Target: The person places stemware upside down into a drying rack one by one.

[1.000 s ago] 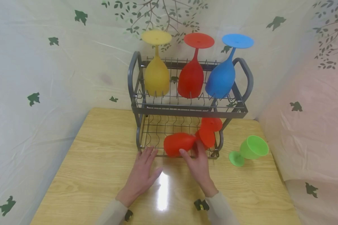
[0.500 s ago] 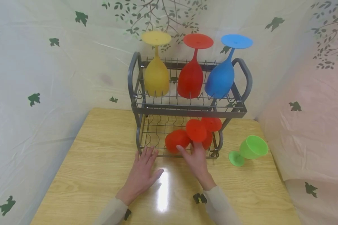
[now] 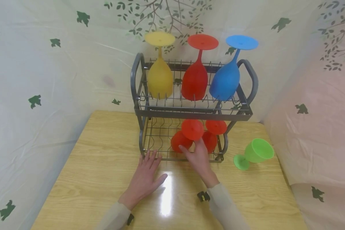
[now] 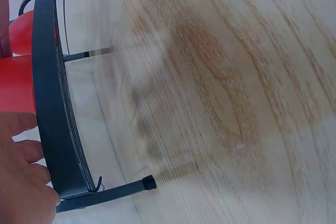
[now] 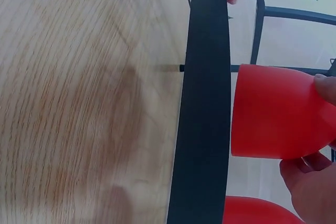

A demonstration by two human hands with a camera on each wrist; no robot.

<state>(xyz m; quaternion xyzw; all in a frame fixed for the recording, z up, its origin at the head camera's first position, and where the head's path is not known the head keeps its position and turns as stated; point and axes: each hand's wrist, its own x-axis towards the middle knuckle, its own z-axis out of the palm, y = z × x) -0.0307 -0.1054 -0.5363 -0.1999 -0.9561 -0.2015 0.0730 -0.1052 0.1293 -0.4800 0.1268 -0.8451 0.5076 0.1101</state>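
Observation:
On the lower tier of a two-tier dish rack (image 3: 189,115), my right hand (image 3: 199,159) holds a red goblet (image 3: 179,141) between thumb and fingers. The goblet is upside down, its foot up and its rim down by the front rail, as the right wrist view shows the goblet (image 5: 278,111) side-on. To its right a second red goblet (image 3: 210,140) stands inverted. My left hand (image 3: 145,179) lies with fingers extended, fingertips touching the lower tier's front rail near its left end. The left wrist view shows that hand (image 4: 23,177) against the dark rail.
Inverted on the upper tier are a yellow goblet (image 3: 160,78), a red goblet (image 3: 195,80) and a blue goblet (image 3: 225,80). A green goblet (image 3: 258,150) lies tilted on the wooden table (image 3: 103,166) right of the rack. A patterned cloth (image 3: 60,64) hangs behind.
My right hand has turned the red goblet from lying sideways to foot up, shifting its foot left, away from the second goblet. My left hand stays at the rail.

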